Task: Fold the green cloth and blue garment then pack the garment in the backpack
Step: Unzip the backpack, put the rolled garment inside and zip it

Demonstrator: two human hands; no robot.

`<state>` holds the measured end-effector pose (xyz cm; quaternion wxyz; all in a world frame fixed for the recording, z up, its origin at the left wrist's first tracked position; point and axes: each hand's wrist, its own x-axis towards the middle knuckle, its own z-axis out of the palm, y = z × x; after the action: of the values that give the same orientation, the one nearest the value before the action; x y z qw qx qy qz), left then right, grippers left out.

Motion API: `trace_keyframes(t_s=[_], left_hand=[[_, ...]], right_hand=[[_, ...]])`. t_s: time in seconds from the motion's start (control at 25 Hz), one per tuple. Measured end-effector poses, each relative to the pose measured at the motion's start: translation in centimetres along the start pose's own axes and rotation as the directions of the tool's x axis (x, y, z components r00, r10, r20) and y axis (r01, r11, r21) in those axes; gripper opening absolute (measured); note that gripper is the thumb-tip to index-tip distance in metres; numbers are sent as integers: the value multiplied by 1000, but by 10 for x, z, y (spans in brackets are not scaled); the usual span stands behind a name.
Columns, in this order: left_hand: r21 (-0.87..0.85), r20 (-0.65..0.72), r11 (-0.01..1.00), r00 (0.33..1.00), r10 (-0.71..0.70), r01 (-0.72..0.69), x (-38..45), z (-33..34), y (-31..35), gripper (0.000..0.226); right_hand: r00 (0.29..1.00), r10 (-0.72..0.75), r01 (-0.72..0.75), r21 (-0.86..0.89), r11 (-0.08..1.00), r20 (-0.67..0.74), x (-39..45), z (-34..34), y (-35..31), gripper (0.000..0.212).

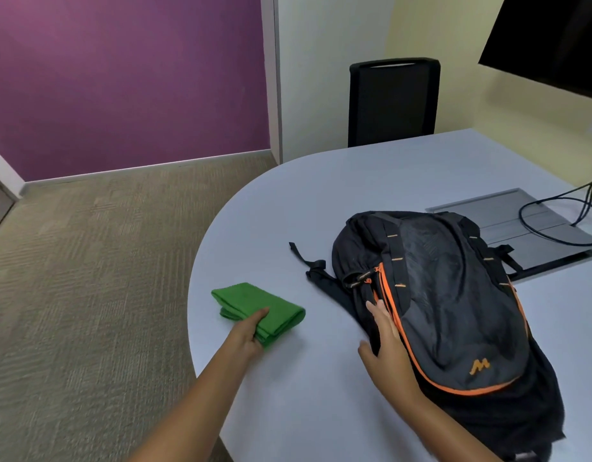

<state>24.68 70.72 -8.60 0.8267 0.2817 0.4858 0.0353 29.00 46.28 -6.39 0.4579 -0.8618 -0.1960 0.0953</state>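
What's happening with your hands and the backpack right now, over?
Left hand grips folded green cloth. Right hand flat against backpack, fingers straight. Blue garment not in sight. Nothing in the way.

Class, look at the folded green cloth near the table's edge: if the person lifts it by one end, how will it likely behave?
The green cloth would probably droop and begin unfolding, since its stacked layers are soft and loose. It looks light for its size, being thin fabric. On the smooth table it would likely slide easily if the left hand pushed it.
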Motion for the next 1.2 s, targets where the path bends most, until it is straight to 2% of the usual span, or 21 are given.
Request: trace_keyframes(t_s=[0.08,0.16,0.2,0.24,0.28,0.32,0.44,0.52,0.68,0.76,0.84,0.92,1.0,1.08,1.12,1.2], left_hand=[[29,55,999,998,16,-18,-9,12,-6,37],[95,134,995,991,4,-17,-22,24,-15,37],[117,174,993,985,6,-27,-30,29,-20,38],[129,217,990,976,21,-50,-37,35,-26,39],[127,255,989,966,43,-78,-41,40,-32,41],[117,296,987,953,69,-108,-45,44,-38,43],[85,384,981,915,127,-173,-55,55,-53,43],[99,413,974,899,148,-206,-60,60,-62,42],[271,489,911,860,148,-311,-70,66,-77,55],[373,507,860,853,123,-347,-72,67,-80,60],[458,519,801,847,110,-385,-73,70,-81,54],[536,542,725,835,96,-432,-73,72,-84,51],[607,611,612,790,48,-506,-72,77,-89,62],[667,695,389,719,-17,-635,-72,88,-96,71],[667,728,250,686,-16,-702,-72,96,-102,76],[622,779,41,623,63,-782,-75,113,-117,91]], right_hand=[[989,141,-147,155,977,50,-2,5,-6,63],[935,314,-351,324,879,163,-6,9,-15,57],[880,399,-475,431,767,258,-8,9,-20,56],[809,456,-587,541,602,372,-10,9,-25,57],[745,472,-661,616,428,471,-11,9,-27,61],[710,464,-690,654,311,529,-13,9,-28,64],[718,381,-682,699,215,583,-16,9,-24,76],[760,319,-637,746,193,566,-15,9,-25,80],[845,313,-476,877,72,433,-6,2,-29,47],[855,325,-445,893,61,404,-2,-6,-28,37],[874,308,-417,905,77,377,-1,-17,-27,32],[890,289,-392,915,93,352,-3,-32,-25,33],[909,264,-356,929,98,321,-6,-49,-20,50],[914,271,-331,941,68,302,-8,-67,-11,75],[916,271,-317,947,42,295,-11,-78,-7,72],[923,290,-263,965,3,251,-14,-99,4,38]])
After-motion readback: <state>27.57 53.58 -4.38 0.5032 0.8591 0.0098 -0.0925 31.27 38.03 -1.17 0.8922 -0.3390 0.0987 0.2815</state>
